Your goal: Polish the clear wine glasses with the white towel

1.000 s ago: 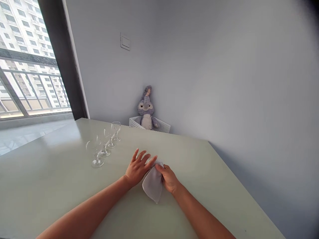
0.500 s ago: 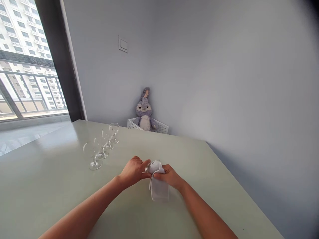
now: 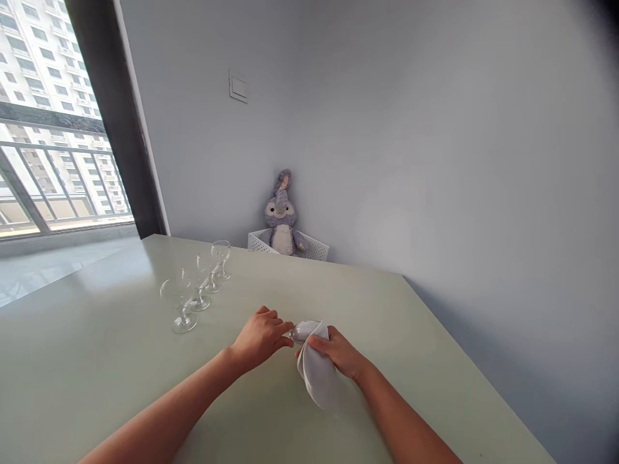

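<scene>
A clear stemmed glass (image 3: 300,330) lies sideways between my hands, above the pale table (image 3: 232,412). My left hand (image 3: 262,337) is closed on its stem end, thumb and fingers pinching it. White cloth (image 3: 319,374) covers the bowl end and hangs down in a loose fold. Gripping the cloth around the bowl is my right hand (image 3: 338,350), its thumb on the near side. The rim of this glass is hidden by the cloth and fingers.
Several stemmed glasses stand upright in a slanting row at the left, the nearest glass (image 3: 180,303) closest to my left arm. Behind the table's far edge, a plush rabbit (image 3: 282,225) sits in a white perforated basket (image 3: 314,248) against the wall.
My right hand and the cloth have shifted slightly right, and the cloth's hanging end has swung right and lower. More of the glass shows between my hands.
</scene>
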Demonstrator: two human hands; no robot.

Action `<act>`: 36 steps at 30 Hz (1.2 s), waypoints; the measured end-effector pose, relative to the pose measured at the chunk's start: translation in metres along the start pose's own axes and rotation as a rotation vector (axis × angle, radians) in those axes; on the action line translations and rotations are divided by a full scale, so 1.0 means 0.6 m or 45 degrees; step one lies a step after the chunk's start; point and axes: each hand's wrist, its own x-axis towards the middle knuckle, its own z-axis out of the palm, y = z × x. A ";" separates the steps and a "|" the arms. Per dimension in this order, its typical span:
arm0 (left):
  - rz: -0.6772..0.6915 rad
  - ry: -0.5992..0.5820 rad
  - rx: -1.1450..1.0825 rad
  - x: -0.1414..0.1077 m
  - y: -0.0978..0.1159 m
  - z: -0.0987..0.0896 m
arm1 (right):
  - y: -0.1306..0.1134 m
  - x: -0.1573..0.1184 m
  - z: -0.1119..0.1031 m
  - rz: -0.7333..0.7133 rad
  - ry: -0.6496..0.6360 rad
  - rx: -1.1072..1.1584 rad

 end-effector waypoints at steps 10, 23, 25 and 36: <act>0.101 0.206 0.106 0.006 0.003 -0.017 | 0.002 0.003 0.029 -0.003 0.081 0.270; -0.083 0.126 -0.001 0.007 0.024 -0.021 | 0.004 0.006 0.020 -0.104 0.246 0.264; -0.060 0.089 -0.006 0.008 0.021 -0.020 | 0.003 0.003 0.021 -0.107 0.141 0.178; -0.485 -0.681 -1.297 0.009 -0.031 -0.040 | -0.020 -0.001 -0.001 -0.928 0.024 -1.471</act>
